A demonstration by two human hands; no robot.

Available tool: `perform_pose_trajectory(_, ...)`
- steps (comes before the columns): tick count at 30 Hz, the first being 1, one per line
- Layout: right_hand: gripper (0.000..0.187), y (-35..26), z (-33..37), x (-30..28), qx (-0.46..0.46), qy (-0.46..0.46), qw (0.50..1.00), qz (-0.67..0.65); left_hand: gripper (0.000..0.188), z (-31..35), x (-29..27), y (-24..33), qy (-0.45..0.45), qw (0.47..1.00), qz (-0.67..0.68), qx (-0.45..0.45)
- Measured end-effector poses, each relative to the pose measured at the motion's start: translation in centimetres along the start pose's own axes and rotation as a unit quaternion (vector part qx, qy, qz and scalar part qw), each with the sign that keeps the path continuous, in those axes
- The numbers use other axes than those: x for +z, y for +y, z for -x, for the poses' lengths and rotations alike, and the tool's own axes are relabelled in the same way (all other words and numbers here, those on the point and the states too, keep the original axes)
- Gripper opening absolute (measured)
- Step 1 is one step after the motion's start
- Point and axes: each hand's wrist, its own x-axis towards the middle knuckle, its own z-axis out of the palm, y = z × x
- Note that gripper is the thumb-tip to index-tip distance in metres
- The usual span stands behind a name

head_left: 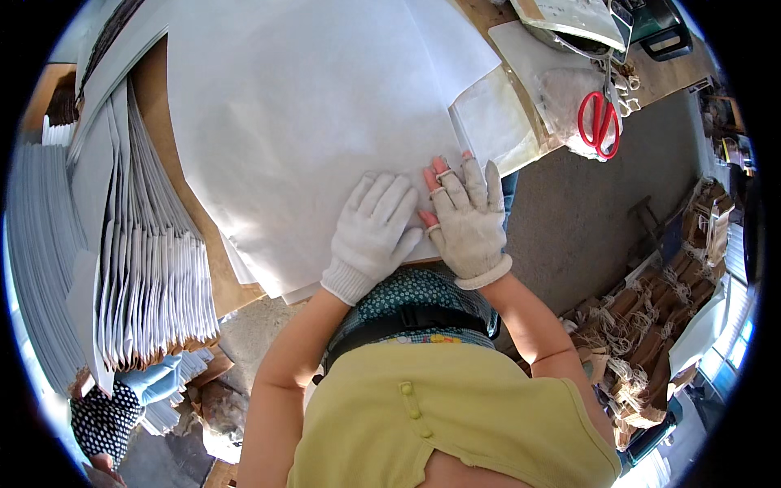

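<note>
A large white paper sheet (301, 106) covers most of the table in front of me. My left hand (376, 232), in a white knit glove, lies flat on its near edge with the fingers stretched out and close together. Beside it my right hand (468, 215) rests on the sheet's near right corner. Its glove is greyer, and bare fingertips show past the cut ends. The fingers are spread, and nothing shows in either hand. Just beyond the right hand is a pale, shiny flat panel (496, 118) at the table's right side.
Red-handled scissors (599, 122) lie at the right over a clear plastic bag (569, 93). Tall stacks of folded paper (150, 276) stand at the left. Brown paper bundles with white cord handles (634, 342) are piled at the lower right. Another person's dotted garment (102, 419) shows at lower left.
</note>
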Motion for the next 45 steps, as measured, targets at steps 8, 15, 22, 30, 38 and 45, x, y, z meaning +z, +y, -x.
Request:
perform_pose_trajectory(8, 0.059, 0.0, 0.1, 0.3, 0.015, -0.008, 1.0, -0.015, 0.057, -0.2, -0.1, 0.1, -0.008, 1.0, -0.006, -0.006)
perform_pose_trajectory(15, 0.058, -0.1, 0.5, 0.2, 0.01, 0.016, 0.999, -0.031, 0.059, -0.5, -0.2, 0.5, -0.013, 1.0, -0.017, -0.019)
perform_pose_trajectory(22, 0.054, 0.1, 1.9, -0.2, -0.023, 0.022, 0.999, -0.041, 0.059, -1.3, -0.4, 1.0, -0.03, 0.999, -0.019, -0.026)
perform_pose_trajectory(30, 0.04, 1.9, 1.2, 0.1, 0.026, 0.067, 0.996, -0.044, 0.059, -1.4, 0.0, 0.9, -0.026, 0.999, -0.029, -0.015)
perform_pose_trajectory(38, 0.048, 2.1, 1.0, 0.2, 0.007, 0.061, 0.998, -0.022, 0.057, -3.2, 0.7, 1.4, -0.023, 0.999, -0.041, -0.017)
perform_pose_trajectory(45, 0.045, 2.8, 1.2, 0.7, 0.024, 0.074, 0.995, -0.064, 0.058, -5.0, 1.7, 1.3, 0.002, 1.0, -0.028, -0.009)
